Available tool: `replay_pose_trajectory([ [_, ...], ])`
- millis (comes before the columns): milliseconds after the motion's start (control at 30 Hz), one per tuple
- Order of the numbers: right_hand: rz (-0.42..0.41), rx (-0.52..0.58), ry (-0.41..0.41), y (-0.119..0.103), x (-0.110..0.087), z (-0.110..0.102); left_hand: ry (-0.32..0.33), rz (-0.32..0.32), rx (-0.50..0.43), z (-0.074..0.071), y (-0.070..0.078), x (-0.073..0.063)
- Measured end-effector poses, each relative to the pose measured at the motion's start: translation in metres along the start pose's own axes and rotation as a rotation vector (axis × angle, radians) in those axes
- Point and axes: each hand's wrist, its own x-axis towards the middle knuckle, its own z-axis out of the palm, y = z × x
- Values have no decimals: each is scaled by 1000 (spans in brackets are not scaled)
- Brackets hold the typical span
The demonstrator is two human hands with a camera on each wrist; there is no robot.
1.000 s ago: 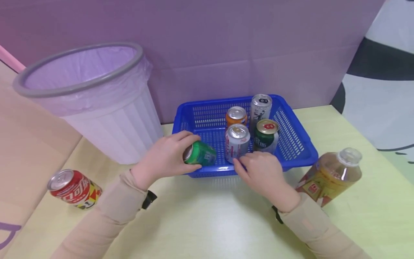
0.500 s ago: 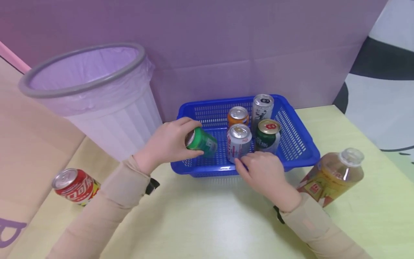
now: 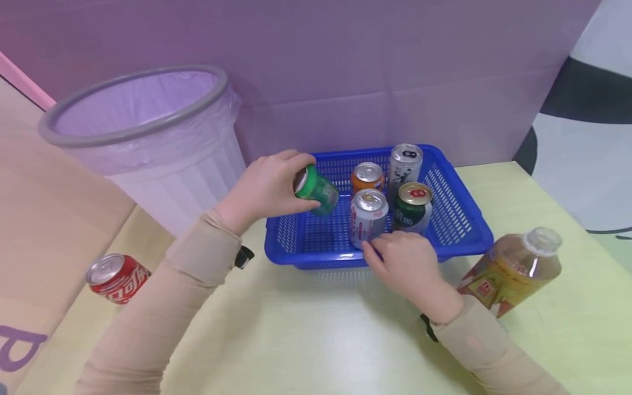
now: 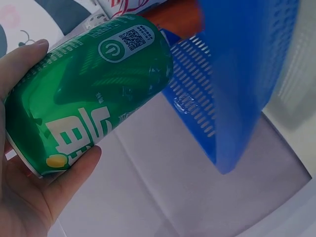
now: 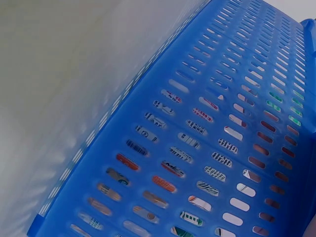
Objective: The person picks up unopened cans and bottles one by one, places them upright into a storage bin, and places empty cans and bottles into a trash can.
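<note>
The left hand (image 3: 269,189) held a green soda can (image 3: 321,192) near one end, fingers over the top side and thumb along the underside, so the grip was only as wide as the can. The can hung tilted above the left part of the blue perforated plastic basket (image 3: 340,256), its free end pointing right of the grip and downward.

Just right of that free end stood the orange soda can (image 3: 367,178); to the right and nearer the person stood the silver can with pink lettering (image 3: 367,219). The head view showed a gap to both, so handling it well called for keeping the free end out of that gap, lest it tip a neighbour. Holding by one end probably let the can swing, so a firm thumb and a level wrist suited it.

The right hand (image 3: 407,263) gripped the front rim, right of and nearer than the left grip; its fingertips were hard to make out. That hold likely steadied the basket, and was best left light, close as it was to the silver can. The white waste bin (image 3: 192,170) rose left of the left grip, so the forearm needed room there.
</note>
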Motion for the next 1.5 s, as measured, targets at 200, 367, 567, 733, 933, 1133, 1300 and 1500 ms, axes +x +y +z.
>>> replay_pose_trajectory([
  [200,5,2,-3,1,-1,0,-8,-15,3,-2,3,19],
  [367,3,1,10,2,-1,0,8,-43,-13,1,6,34],
  [567,4,3,-9,2,-1,0,16,-99,-16,10,7,47],
  [733,3,0,-6,1,1,0,30,-148,-39,17,7,54],
  [933,-7,-12,-9,0,2,-1,47,-196,-48,24,5,56],
  [1133,-7,-19,-7,0,2,0,26,-241,-48,35,0,56],
  [1300,-11,-14,0,1,0,1,-3,-239,-30,46,-6,57],
  [1500,-19,-4,9,1,0,1,-57,-256,-16,58,-8,60],
])
